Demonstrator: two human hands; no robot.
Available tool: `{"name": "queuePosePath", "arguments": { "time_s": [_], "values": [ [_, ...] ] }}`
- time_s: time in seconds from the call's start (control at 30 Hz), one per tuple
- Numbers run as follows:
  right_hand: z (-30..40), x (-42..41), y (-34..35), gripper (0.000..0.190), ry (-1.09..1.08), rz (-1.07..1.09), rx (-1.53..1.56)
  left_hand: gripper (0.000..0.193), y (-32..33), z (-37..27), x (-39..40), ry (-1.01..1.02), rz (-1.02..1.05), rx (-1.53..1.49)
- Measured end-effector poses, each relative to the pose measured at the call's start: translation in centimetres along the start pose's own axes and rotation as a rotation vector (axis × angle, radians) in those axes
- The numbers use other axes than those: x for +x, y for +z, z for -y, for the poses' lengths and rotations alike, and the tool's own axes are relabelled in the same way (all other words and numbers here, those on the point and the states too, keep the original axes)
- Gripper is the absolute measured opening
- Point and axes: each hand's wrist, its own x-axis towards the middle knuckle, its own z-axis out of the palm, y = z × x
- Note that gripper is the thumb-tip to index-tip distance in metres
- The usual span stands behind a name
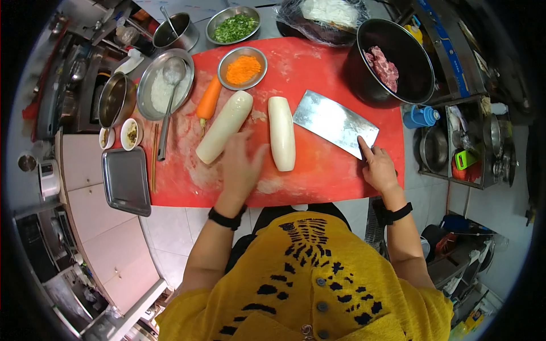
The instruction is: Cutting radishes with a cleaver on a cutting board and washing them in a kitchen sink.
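Note:
Two peeled white daikon radishes lie on a red cutting board [277, 189]. The left daikon [230, 117] slants, and the right daikon [281, 134] lies nearly straight away from me. My left hand [241, 168], slightly blurred, is between them with thumb and fingers apart, holding nothing. Its fingertips overlap the lower edge of the left daikon; I cannot tell if they touch. My right hand [379, 168] grips a Chinese cleaver [332, 121], index finger along the blade. The handle is mostly hidden in my palm. The blade lies flat over the board, right of the right daikon.
A carrot [209, 101] and a metal bowl [263, 66] of grated carrot sit behind the left daikon. Farther left are a metal basin [144, 100] with a ladle [167, 119], chopsticks [154, 157] and a metal tray [126, 181]. A black pot [411, 81] holds raw meat [384, 70].

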Motion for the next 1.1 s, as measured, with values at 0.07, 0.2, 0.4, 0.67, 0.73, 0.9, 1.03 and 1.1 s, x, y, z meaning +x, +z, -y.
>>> {"name": "queuePosePath", "arguments": {
  "time_s": [0.07,0.2,0.4,0.67,0.73,0.9,1.03,1.1],
  "values": [
    [-0.4,-0.3,-1.3,0.075,-0.027,-0.029,0.011,0.077,3.4,-2.8,0.5,0.007,0.026,0.071],
    [-2.1,-2.0,-3.6,0.065,-0.055,-0.186,0.022,0.087,7.0,-4.9,2.0,-0.308,0.041,0.049],
    [-4.4,-5.5,-6.8,0.056,0.031,-0.123,0.207,0.085,1.1,-2.4,-1.6,-0.006,-0.017,0.002],
    [-2.6,-7.2,-5.2,0.047,0.253,-0.11,0.4,0.066,-12.3,3.6,-7.7,-0.448,-0.099,0.035],
    [-1.5,-7.1,-4.9,0.047,0.304,-0.096,0.433,0.066,-12.8,4.9,-7.4,-0.497,-0.114,-0.016],
    [1.4,-6.0,-4.7,0.048,0.315,-0.07,0.423,0.069,-11.8,10.9,-6.6,-0.499,-0.188,0.022],
    [3.0,-5.0,-4.9,0.048,0.315,-0.052,0.419,0.063,-11.0,12.4,-4.2,-0.298,-0.153,0.179],
    [3.4,-4.9,-5.0,0.048,0.343,-0.037,0.416,0.06,-11.0,12.2,-3.7,-0.224,-0.138,0.249]
  ]
}}
